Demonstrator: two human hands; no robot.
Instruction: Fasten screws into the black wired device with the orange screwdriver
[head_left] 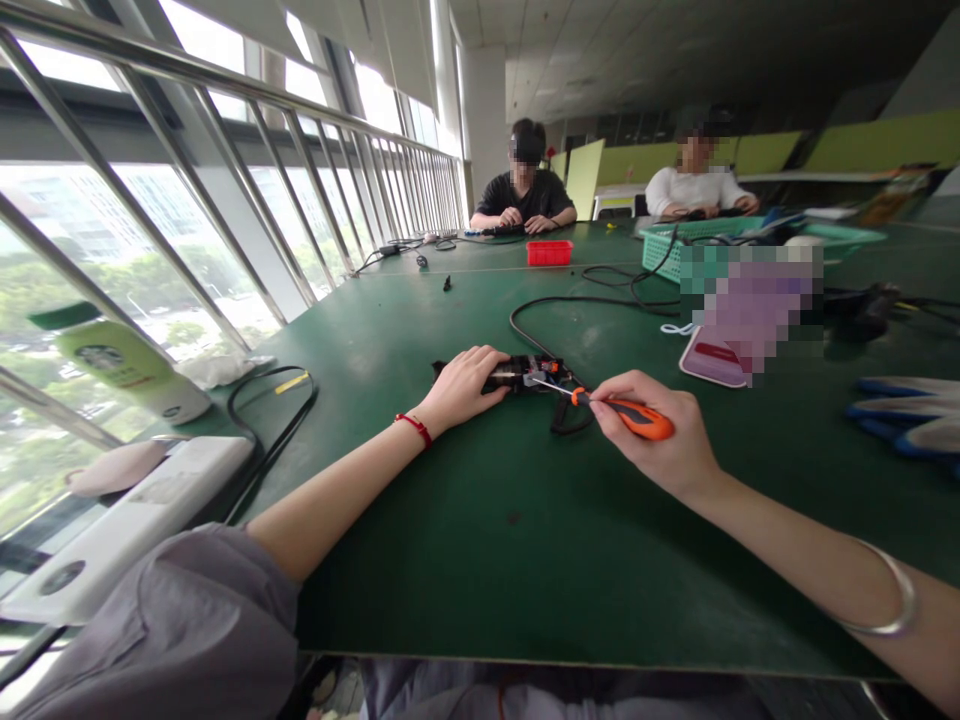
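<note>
A small black device (525, 373) with exposed parts and a black cable lies in the middle of the green table (465, 560). My left hand (463, 386), with a red string at the wrist, rests on the device's left end, fingers curled over it and holding it down. My right hand (654, 432) grips an orange-handled screwdriver (626, 413). Its metal tip points left into the device's top.
A red tray (549, 252) and a green basket (675, 245) stand farther back, with black cables between. Two people sit at the far end. A pink phone (711, 360) and blue-white gloves (911, 415) lie to the right. A bottle (131, 368) and white box (120, 530) sit left.
</note>
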